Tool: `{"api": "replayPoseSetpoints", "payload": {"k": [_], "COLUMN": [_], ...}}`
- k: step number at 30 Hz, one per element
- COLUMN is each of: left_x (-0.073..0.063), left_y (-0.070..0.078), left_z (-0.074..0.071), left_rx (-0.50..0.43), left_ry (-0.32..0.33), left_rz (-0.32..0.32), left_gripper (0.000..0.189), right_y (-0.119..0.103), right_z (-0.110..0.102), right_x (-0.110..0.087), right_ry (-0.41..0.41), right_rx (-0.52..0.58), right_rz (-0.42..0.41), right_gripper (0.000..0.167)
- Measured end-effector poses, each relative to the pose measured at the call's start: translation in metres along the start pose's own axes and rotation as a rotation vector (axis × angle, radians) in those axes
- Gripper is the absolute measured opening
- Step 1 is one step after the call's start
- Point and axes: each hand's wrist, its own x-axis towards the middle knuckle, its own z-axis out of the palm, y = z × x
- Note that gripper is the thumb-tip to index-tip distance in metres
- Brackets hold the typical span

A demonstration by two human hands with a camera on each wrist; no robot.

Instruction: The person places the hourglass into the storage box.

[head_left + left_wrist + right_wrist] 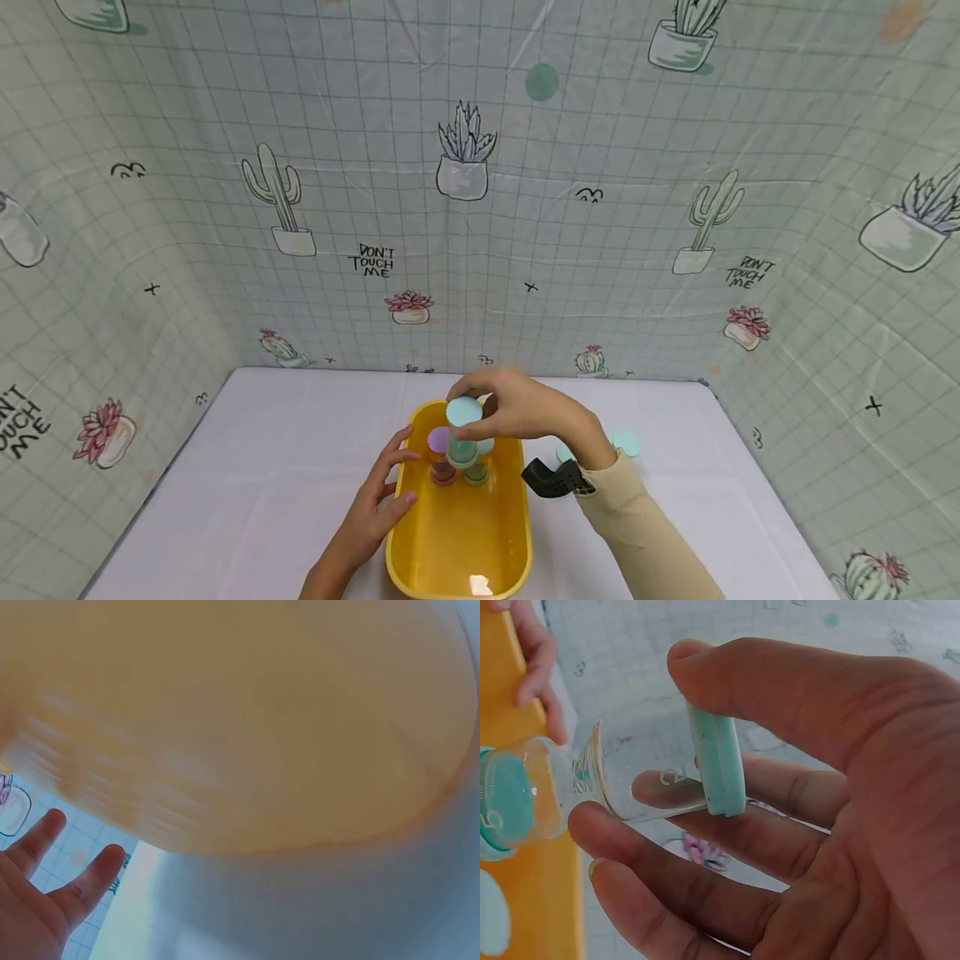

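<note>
My right hand [517, 406] grips a sand timer [464, 411] with pale teal end caps, thumb and fingers around its upper end, over the far part of a yellow tub [459, 542]. In the right wrist view, the timer's clear glass narrows at the middle, and teal sand sits in the far bulb. Inside the tub stand a purple-capped sand timer [438, 440] and another teal-capped sand timer [476, 473], partly covered by the held one. At the tub's left rim is my left hand [375, 496], fingers spread and loosely bent. The left wrist view shows mostly the tub's outer wall [262, 750].
Beyond my right forearm, two round teal-topped things [626, 442] [564, 452] lie on the white table [285, 467], the nearer one partly hidden. A black strap mount [553, 479] sits on my right wrist. Cactus-printed cloth [495, 275] encloses the back and sides.
</note>
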Motion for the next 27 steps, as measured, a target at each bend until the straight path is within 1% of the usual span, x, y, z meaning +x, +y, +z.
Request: {"api": "replayPoseSetpoints", "payload": {"k": [3,8,12,15,20,24,27], "left_x": [-0.002,-0.001,0.000,0.000,-0.001,0.000,0.000], "left_y": [0.001,0.002,0.001,0.000,-0.001,-0.002,-0.002], "left_z": [-0.001,-0.001,-0.001,-0.001,-0.002,-0.003,-0.003], "left_rx": [0.014,0.016,0.018,0.018,0.013,0.011,0.009], "left_ry": [-0.004,-0.013,-0.014,-0.014,-0.018,-0.021,-0.021], "left_rz": [-0.018,-0.032,-0.034,-0.019,0.003,0.000,-0.003], "left_gripper": [0.037,0.036,0.037,0.038,0.039,0.040,0.040], "right_y": [0.006,0.015,0.022,0.026,0.033,0.039,0.043], "right_z": [0.010,0.024,0.034,0.041,0.052,0.059,0.063], "right_x": [0.003,0.008,0.015,0.018,0.020,0.023,0.025], "right_ry": [-0.038,-0.065,-0.077,-0.084,-0.079,-0.091,-0.115], "right_rx": [0.034,0.035,0.013,0.001,-0.053,-0.091,-0.084], "right_rz": [0.005,0.012,0.029,0.042,0.057,0.079,0.106], "right_gripper": [0.041,0.039,0.036,0.035,0.039,0.042,0.039]}}
